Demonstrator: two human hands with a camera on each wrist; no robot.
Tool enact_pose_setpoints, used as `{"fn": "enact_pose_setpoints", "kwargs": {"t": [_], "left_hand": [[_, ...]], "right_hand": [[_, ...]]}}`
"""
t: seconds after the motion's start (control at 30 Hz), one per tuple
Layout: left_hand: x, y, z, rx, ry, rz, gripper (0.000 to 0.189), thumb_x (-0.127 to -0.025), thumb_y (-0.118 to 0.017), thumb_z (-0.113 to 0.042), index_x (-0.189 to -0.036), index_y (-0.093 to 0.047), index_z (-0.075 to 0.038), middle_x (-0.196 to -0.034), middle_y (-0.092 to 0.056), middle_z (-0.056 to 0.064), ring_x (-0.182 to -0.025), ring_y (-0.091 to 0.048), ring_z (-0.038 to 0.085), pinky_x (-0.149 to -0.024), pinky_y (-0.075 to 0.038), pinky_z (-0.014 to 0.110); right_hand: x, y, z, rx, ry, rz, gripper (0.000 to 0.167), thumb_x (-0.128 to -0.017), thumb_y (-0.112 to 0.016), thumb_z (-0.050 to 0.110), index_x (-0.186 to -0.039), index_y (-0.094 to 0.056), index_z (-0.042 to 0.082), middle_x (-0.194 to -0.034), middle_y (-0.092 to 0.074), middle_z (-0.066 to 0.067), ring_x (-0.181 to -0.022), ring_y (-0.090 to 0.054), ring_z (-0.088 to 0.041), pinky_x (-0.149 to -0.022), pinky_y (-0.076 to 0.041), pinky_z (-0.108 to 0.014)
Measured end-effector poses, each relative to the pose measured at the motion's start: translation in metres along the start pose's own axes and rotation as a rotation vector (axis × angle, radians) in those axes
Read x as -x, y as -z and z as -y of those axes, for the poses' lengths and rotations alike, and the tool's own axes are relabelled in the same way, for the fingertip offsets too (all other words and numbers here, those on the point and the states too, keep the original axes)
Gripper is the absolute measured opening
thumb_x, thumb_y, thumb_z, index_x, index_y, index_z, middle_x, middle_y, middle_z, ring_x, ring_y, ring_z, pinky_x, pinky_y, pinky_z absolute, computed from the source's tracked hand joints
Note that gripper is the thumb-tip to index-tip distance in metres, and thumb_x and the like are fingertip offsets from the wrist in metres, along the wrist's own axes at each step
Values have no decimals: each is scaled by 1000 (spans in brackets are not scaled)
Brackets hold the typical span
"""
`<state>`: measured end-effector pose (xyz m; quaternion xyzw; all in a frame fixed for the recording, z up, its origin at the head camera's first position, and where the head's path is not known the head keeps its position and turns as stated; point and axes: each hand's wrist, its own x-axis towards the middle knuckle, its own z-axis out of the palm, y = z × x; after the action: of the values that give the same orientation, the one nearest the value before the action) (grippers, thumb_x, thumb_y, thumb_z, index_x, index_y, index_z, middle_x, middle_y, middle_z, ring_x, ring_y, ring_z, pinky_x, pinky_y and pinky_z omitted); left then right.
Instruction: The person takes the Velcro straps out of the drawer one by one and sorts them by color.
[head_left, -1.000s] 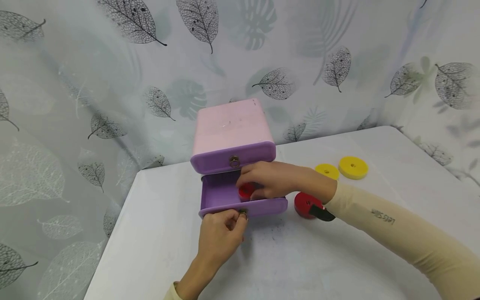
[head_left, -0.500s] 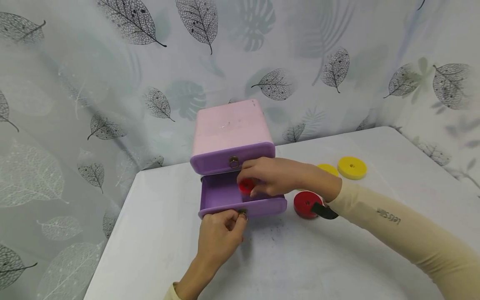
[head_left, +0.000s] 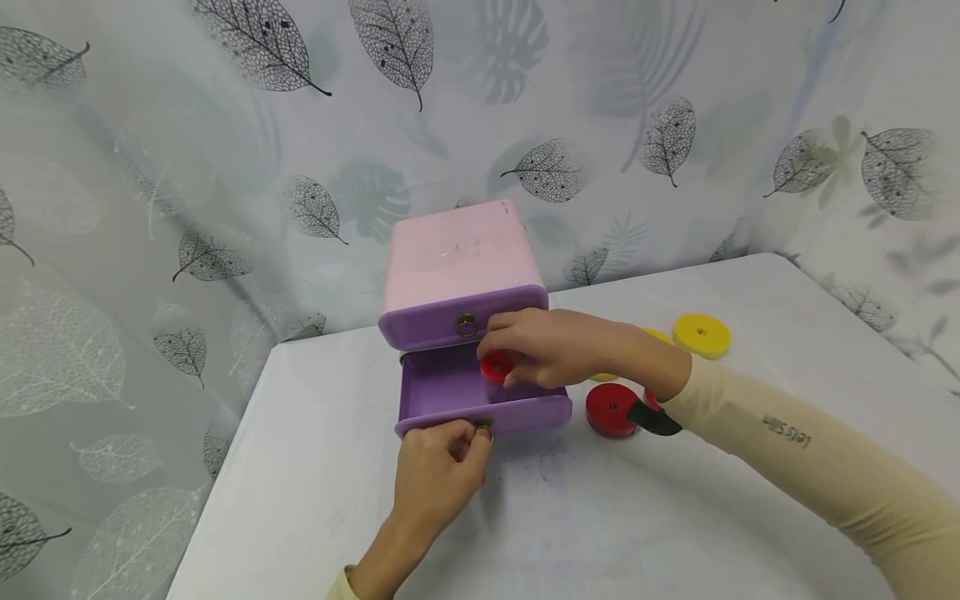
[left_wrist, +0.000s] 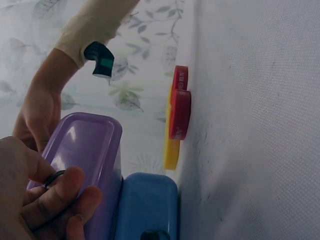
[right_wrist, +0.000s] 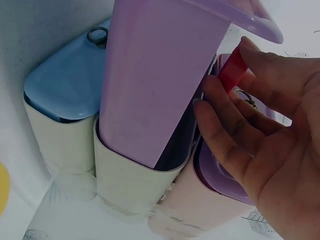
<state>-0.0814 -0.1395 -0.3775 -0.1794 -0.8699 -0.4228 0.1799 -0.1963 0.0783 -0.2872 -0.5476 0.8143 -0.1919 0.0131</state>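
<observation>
My right hand (head_left: 540,346) pinches a small red disc (head_left: 491,375) between thumb and fingertips, over the opening of the pulled-out purple drawer (head_left: 525,415). In the right wrist view the red disc (right_wrist: 233,70) is seen edge-on at the fingertips, beside the drawer wall (right_wrist: 160,75). My left hand (head_left: 442,467) holds the ring pull (head_left: 485,432) at the front of that drawer. The left wrist view shows those fingers curled at the ring pull (left_wrist: 52,177) against the purple drawer front (left_wrist: 92,145). Part of the drawer's inside is hidden behind my right hand.
A shut purple drawer (head_left: 420,329) in a pink casing (head_left: 461,254) sits above the open one. A blue drawer (left_wrist: 147,200) is below. Red discs (head_left: 611,408) and yellow discs (head_left: 701,335) lie to the right, some partly behind my forearm. A patterned curtain (head_left: 360,125) hangs behind.
My right hand has risen slightly with the red disc, from lower in the drawer toward its opening. My left hand stays at the ring pull and the drawer stays pulled out.
</observation>
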Motion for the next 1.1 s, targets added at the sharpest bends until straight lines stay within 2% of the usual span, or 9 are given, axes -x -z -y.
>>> {"fn": "enact_pose_setpoints", "kwargs": {"t": [0.47, 1.1], "left_hand": [[0, 0, 0, -8, 6, -1, 32, -86, -70, -3, -63, -63, -24, -50, -53, -24, -41, -52, -6, -36, -37, 21], [-1, 1, 0, -15, -10, -11, 33, -86, -70, -3, -62, -62, -24, -50, -53, -24, -41, -51, -7, -36, -36, 20]], "right_hand": [[7, 6, 3, 4, -81, -10, 34, -91, -80, 15, -122, -70, 12, -113, -60, 3, -96, -56, -12, -80, -52, -31], [23, 16, -2, -38, -67, -35, 32, -92, -77, 14, -122, -68, 10, -111, -58, 3, -93, -57, -12, -80, -54, -32]]}}
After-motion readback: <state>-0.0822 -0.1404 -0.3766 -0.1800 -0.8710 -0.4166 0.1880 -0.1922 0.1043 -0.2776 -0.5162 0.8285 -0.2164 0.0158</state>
